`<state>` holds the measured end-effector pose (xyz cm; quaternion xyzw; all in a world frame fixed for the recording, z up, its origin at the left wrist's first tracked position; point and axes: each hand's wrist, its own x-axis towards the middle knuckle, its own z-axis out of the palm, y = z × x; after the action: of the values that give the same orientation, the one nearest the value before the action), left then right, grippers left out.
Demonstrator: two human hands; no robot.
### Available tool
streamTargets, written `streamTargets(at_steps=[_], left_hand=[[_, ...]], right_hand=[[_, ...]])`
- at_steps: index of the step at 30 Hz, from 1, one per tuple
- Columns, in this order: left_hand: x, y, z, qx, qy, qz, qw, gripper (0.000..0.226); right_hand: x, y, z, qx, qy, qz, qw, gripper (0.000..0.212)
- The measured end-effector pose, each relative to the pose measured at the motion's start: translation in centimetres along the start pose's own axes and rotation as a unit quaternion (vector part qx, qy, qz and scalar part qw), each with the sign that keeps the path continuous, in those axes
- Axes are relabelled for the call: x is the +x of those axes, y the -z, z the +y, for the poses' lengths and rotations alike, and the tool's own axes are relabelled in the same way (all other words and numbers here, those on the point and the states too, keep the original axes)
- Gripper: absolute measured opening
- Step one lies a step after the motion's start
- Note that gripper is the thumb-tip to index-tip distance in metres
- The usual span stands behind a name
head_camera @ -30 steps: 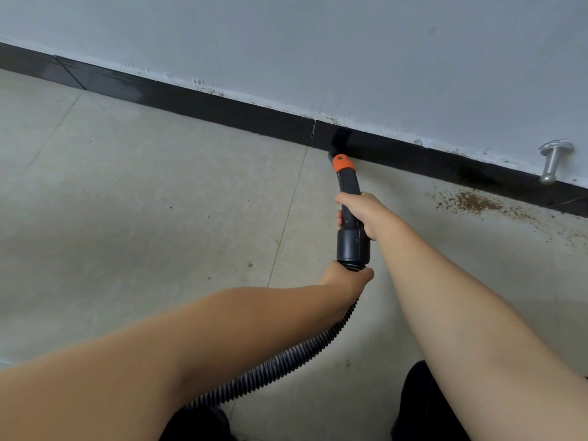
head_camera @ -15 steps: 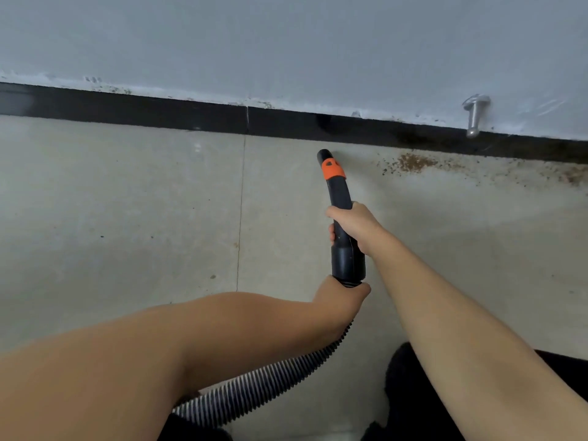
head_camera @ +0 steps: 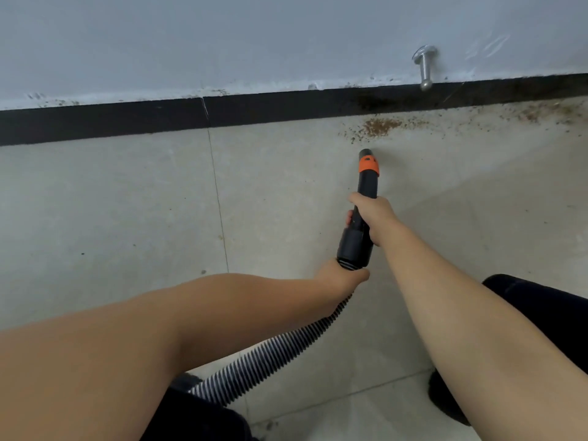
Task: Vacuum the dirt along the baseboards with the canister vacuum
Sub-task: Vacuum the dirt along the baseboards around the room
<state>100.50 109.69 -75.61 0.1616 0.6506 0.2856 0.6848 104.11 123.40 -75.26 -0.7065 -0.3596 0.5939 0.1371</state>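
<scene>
Right hand (head_camera: 372, 214) wraps around the black vacuum nozzle (head_camera: 364, 205), fingers curled tight on the tube, while the left hand (head_camera: 342, 276) grips the ribbed hose (head_camera: 270, 358) right where it joins the nozzle's fat end. The tip, just past the orange collar (head_camera: 369, 167), points at the brown dirt (head_camera: 380, 127) lying on the floor against the black baseboard (head_camera: 127, 122), near but not touching it. Best play here, I'd say: lower the tip close to the tile, feed it slowly into the pile, then sweep right along the baseboard's foot, where more crumbs (head_camera: 541, 113) are scattered. Watch that metal door stopper (head_camera: 424, 66) sticking out of the wall above the pile; it could catch a raised nozzle. Open tile lies to the left and behind the tip, so there's room to draw back. A dark-clothed knee (head_camera: 541, 307) sits close on the right.
</scene>
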Motion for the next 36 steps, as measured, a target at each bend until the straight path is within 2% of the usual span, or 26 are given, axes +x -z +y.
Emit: streamTargets(at_steps=[2,8,15,28,36], left_hand=[[-0.1,-0.1,0.5,0.0,-0.001,0.009,1.0,0.016],[-0.6,-2.6,0.8,-0.034,-0.007,0.056,0.998,0.015],[0.5,-5.0,2.6,-0.003,-0.005,0.096,0.995,0.022],[4.0,-10.0,3.9,-0.007,0.017,0.156,0.988,0.023],[5.4,-13.1,6.1,0.061,0.019,0.14,0.988,0.029]], right_hand=[[0.1,0.2,-0.4,-0.004,-0.001,-0.007,1.0,0.013],[0.0,0.5,-1.5,-0.062,-0.012,-0.122,0.99,0.012],[1.8,3.2,-2.2,-0.032,-0.011,-0.102,0.994,0.014],[4.8,6.7,-3.3,-0.065,0.003,-0.161,0.985,0.013],[7.5,11.3,-3.2,-0.035,0.003,-0.109,0.993,0.012]])
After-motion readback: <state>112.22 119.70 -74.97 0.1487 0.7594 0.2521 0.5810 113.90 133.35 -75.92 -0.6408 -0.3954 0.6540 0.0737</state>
